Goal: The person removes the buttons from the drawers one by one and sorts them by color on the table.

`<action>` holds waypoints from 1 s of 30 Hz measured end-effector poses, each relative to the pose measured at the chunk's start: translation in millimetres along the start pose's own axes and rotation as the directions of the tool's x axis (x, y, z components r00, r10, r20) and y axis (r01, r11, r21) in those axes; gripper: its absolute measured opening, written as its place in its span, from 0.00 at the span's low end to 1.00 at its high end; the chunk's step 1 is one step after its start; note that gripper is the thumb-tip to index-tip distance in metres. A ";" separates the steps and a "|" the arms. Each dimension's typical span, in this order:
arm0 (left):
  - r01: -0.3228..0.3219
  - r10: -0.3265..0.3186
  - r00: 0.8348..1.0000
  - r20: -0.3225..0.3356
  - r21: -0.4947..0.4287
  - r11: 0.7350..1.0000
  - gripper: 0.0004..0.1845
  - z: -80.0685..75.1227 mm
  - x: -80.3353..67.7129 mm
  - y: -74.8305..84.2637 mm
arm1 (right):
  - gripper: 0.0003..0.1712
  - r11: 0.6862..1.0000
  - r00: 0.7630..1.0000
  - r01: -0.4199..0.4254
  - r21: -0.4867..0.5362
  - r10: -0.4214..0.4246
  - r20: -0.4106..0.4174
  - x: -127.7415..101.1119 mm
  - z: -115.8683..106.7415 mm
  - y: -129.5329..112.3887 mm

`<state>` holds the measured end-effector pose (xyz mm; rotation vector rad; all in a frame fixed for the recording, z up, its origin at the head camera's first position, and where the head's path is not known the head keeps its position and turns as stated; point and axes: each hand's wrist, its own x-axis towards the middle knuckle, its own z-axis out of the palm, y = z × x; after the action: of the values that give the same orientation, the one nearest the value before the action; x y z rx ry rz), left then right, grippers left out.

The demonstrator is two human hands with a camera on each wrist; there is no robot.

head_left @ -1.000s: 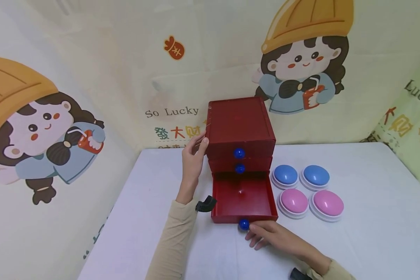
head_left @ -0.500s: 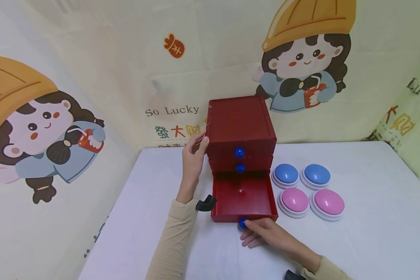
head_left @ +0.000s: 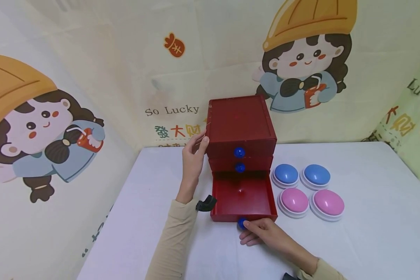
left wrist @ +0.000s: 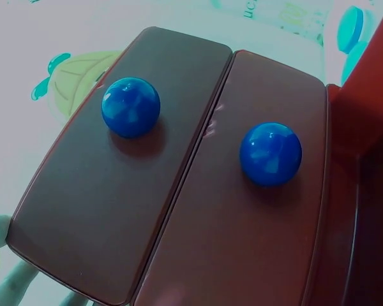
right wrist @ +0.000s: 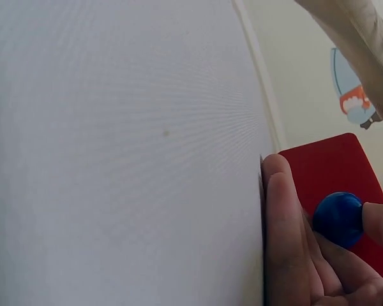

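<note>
A red drawer cabinet stands on the white table, its lowest drawer pulled out with nothing lying in it. The two upper drawers are in, each with a round blue knob on its front. My left hand rests against the cabinet's left side, thumb near the front edge and fingers fairly straight. At the front of the pulled-out drawer, my right hand pinches the blue drawer knob between thumb and index finger. Its other fingers extend below, close to the tabletop.
Right of the cabinet sit two blue push buttons with two pink push buttons in front of them, all on white bases. A printed cloth hangs behind the table.
My right hand has shifted slightly left, from touching the knob's right side to pinching it. The left hand and the drawer stay about where they were.
</note>
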<state>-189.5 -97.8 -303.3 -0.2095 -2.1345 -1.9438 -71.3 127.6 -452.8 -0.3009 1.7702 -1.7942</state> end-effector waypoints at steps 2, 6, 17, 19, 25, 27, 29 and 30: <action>0.000 0.000 1.000 0.003 0.000 1.000 0.22 0.6 0.1 0.1 | 0.26 1.000 1.000 0.004 -0.003 -0.004 -0.004 -0.2 -0.7 0.7; -0.002 0.002 1.000 0.004 0.011 1.000 0.23 1.4 0.1 0.8 | 0.25 1.000 1.000 0.019 -0.013 -0.019 -0.010 -0.2 -1.7 1.0; -0.019 0.019 1.000 -0.010 0.014 1.000 0.22 0.5 0.5 -1.0 | 0.24 0.998 0.998 0.052 -0.045 -0.051 0.021 4.4 -5.9 -2.1; -0.020 0.020 1.000 -0.009 0.013 1.000 0.23 0.1 0.6 -1.8 | 0.24 0.997 0.998 0.054 -0.051 -0.053 0.026 5.1 -6.5 -2.8; -0.020 0.020 1.000 -0.009 0.008 1.000 0.22 0.4 1.1 -2.8 | 0.25 0.998 0.999 0.041 -0.055 -0.040 0.014 7.1 -11.3 -3.8; -0.024 0.025 1.000 -0.014 0.005 1.000 0.22 0.9 1.1 -2.8 | 0.25 0.997 0.999 0.039 -0.061 -0.038 0.014 7.9 -13.0 -4.0; -0.027 0.027 0.999 -0.016 0.006 1.000 0.22 1.5 0.6 -2.6 | 0.25 0.997 0.999 0.038 -0.065 -0.037 0.018 8.5 -14.9 -4.5; -0.028 0.028 0.999 -0.016 0.006 1.000 0.22 2.0 0.5 -2.7 | 0.25 0.997 0.999 0.035 -0.062 -0.034 0.019 8.5 -16.1 -4.9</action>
<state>-190.9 -96.0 -305.9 -0.2212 -2.1157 -1.9172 -88.1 135.9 -451.5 -0.3737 1.8211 -1.7570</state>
